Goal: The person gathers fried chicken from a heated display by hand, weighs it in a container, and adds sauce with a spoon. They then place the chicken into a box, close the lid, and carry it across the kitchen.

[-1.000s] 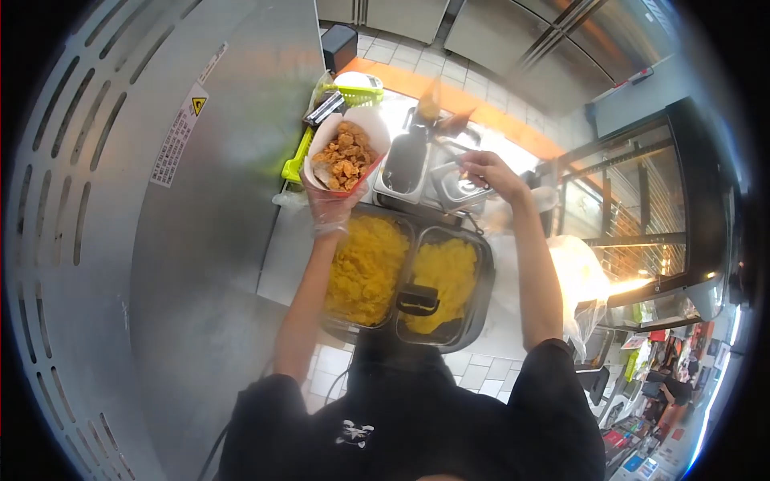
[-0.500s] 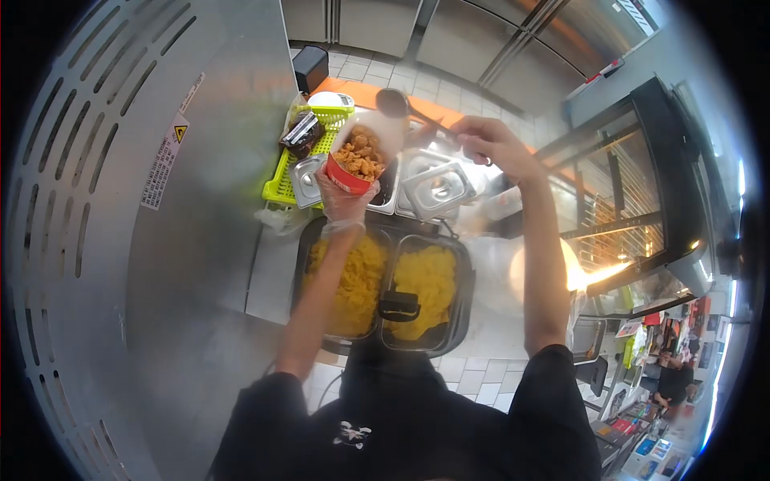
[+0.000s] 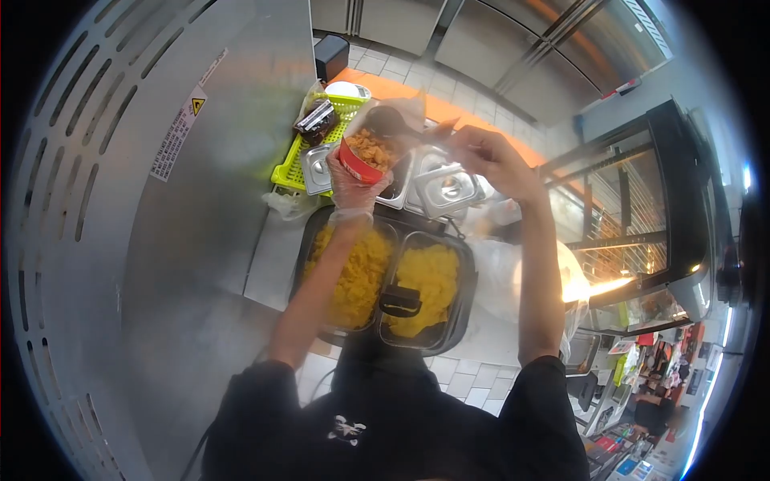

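My left hand (image 3: 353,196), in a clear plastic glove, is wrapped round a red paper cup (image 3: 358,167) and holds it tilted. Brown fried pieces (image 3: 370,149), perhaps chicken, fill the cup, and a pale paper flap rises behind them. My right hand (image 3: 493,160) looks bare and is closed round the handle of a ladle (image 3: 387,123). The ladle's dark, round bowl hangs over the far side of the cup, close to the food. What the bowl contains is hidden. Steel pan lids (image 3: 443,191) lie beneath my right hand.
A black two-part warmer (image 3: 469,301) with yellow food and a black-handled lid stands nearest me. A green basket (image 3: 290,174) sits left of the cup. On the right are a lit glass cabinet (image 3: 618,200) and a clear plastic bag (image 3: 497,268). A person (image 3: 654,413) stands far off.
The ladle's bowl has come down closer to the food in the cup, and my right hand has lowered slightly with it. My left hand still holds the cup. The whole view has shifted a little.
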A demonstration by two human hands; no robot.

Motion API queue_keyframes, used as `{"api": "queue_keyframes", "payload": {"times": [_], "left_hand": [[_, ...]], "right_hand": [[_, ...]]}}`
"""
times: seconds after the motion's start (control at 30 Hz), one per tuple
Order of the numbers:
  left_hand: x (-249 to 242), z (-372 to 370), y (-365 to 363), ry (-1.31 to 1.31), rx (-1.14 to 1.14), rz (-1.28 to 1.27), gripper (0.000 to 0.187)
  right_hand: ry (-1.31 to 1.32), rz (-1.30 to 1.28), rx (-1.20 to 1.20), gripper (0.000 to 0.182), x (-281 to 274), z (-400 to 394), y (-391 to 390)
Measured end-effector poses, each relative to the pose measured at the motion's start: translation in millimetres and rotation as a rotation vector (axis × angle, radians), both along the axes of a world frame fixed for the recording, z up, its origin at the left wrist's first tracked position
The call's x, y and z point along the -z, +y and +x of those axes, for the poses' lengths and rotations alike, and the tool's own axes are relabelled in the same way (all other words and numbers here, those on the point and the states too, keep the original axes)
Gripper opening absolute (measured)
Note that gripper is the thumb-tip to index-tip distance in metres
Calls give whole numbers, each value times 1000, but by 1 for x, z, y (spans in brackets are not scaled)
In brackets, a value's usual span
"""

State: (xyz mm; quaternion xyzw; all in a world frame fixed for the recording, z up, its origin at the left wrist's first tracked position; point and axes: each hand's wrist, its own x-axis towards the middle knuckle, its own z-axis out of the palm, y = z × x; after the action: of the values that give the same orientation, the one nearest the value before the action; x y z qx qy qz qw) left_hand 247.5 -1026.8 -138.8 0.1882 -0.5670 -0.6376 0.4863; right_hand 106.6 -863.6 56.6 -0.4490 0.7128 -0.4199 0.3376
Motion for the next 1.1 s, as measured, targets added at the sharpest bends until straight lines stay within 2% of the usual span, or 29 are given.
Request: {"api": "queue_keyframes", "payload": {"times": [0.17, 0.23, 0.33, 0.47, 0.6, 0.73, 0.87, 0.93, 1.07, 1.1], "left_hand": [[-7, 5, -6, -69, -22, -63, 91], [-15, 10, -5, -155, -92, -161, 90], [-22, 12, -2, -43, -17, -39, 89], [-14, 11, -8, -112, -69, -128, 89], [-6, 9, -11, -25, -6, -61, 90], [-13, 14, -10, 17, 59, 24, 90], [-13, 14, -14, -3, 50, 30, 98], [-12, 15, -15, -60, 6, -49, 99], [1, 14, -20, -65, -9, -85, 98], [-3, 14, -18, -16, 22, -17, 93]], "right_hand": [[18, -17, -56, 21, 3, 1, -3], [23, -39, -40, 21, 3, 4, -5], [48, -59, -17, 19, 3, 3, -10], [101, -46, -15, 16, 5, -2, -15], [93, -83, 15, 15, 2, -1, -20], [217, -94, 36, 14, -9, 0, -27], [296, -42, 70, 13, -15, 3, -28], [311, -34, 64, 14, -16, 5, -25], [316, -49, 36, 16, -21, 15, -17], [316, -47, 33, 16, -21, 16, -16]]}}
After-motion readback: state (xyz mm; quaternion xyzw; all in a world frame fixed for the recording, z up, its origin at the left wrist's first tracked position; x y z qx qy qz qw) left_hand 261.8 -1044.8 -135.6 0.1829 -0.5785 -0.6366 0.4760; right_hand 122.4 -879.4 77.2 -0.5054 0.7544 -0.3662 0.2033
